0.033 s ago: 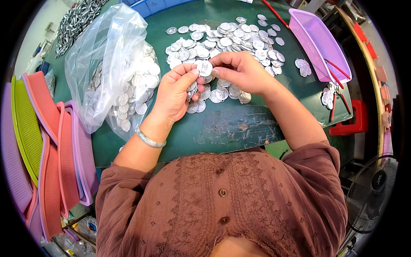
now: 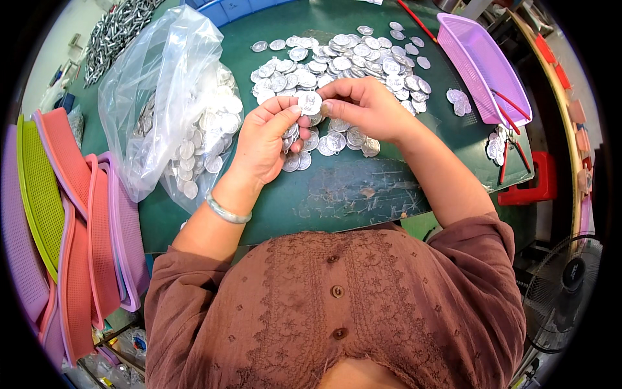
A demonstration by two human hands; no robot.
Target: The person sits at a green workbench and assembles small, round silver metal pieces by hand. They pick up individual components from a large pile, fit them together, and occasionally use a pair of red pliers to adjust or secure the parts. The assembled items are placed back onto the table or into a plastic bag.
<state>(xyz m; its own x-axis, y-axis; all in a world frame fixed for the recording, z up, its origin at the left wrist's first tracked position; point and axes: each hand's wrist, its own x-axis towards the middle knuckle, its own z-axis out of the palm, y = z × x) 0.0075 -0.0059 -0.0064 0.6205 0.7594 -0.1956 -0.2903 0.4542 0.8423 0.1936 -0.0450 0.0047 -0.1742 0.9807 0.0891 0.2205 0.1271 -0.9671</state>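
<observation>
A round silver medal [image 2: 310, 103] with a raised design is pinched between the thumb and fingers of my left hand [image 2: 267, 133]. My right hand [image 2: 363, 107] is closed at the medal's right edge, thumb and fingertips against or very near its rim. Below and behind both hands spreads a heap of similar silver medals [image 2: 350, 58], many with a small loop on the rim. More medals [image 2: 210, 126] spill from a clear plastic bag [image 2: 152, 84] left of my left hand.
A purple basket [image 2: 479, 65] stands at the far right, with red-handled pliers [image 2: 512, 152] and a few medals near it. Stacked coloured baskets [image 2: 78, 227] rise at the left. A blue bin [image 2: 240, 10] and small metal parts [image 2: 113, 39] lie at the back. A fan [image 2: 564, 285] stands lower right.
</observation>
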